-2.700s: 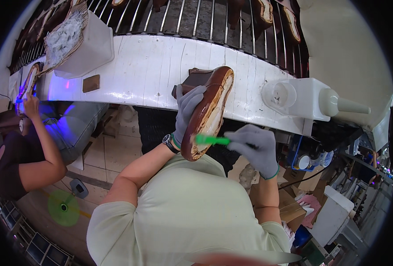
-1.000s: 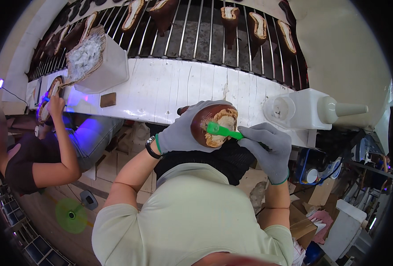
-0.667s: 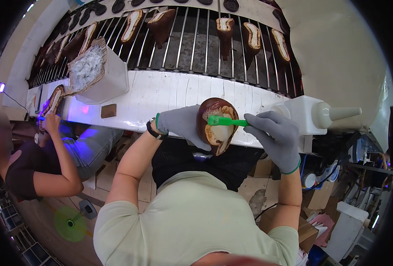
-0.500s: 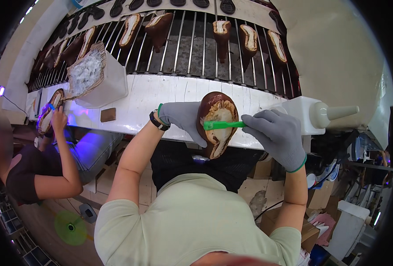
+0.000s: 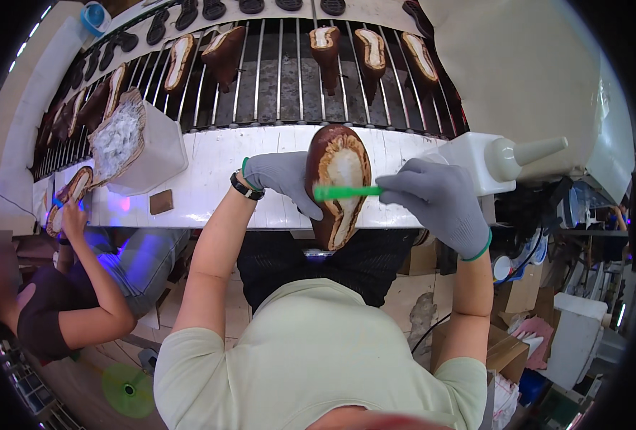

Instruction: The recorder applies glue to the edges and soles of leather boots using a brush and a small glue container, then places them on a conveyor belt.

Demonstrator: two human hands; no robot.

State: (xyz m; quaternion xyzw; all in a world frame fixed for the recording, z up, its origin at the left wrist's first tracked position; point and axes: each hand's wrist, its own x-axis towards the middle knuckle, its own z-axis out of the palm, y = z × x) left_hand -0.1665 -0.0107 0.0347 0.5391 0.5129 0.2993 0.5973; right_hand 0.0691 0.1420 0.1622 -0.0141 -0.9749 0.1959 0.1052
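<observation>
Sole side up, a brown leather shoe upper (image 5: 341, 166), pulled over a form with its folded tan edges around a pale centre, is held in front of me. Its left side rests in my left hand (image 5: 278, 175), gloved in grey with the thumb across the near part. My gloved right hand (image 5: 433, 201) pinches the handle of a green brush (image 5: 348, 192). The brush lies across the underside, its head over the left edge. Whether the bristles touch the leather is hidden.
A white bench (image 5: 225, 143) runs ahead, with a metal-bar rack (image 5: 275, 79) of several similar uppers beyond. Black soles (image 5: 212, 8) line the far side. A white squeeze bottle (image 5: 501, 161) lies right; a white tub (image 5: 164, 147) stands left. A co-worker (image 5: 81, 315) handles another shoe.
The brush has moved along the underside toward the near, narrower end. The whole view has shifted slightly, while both hands keep their grips.
</observation>
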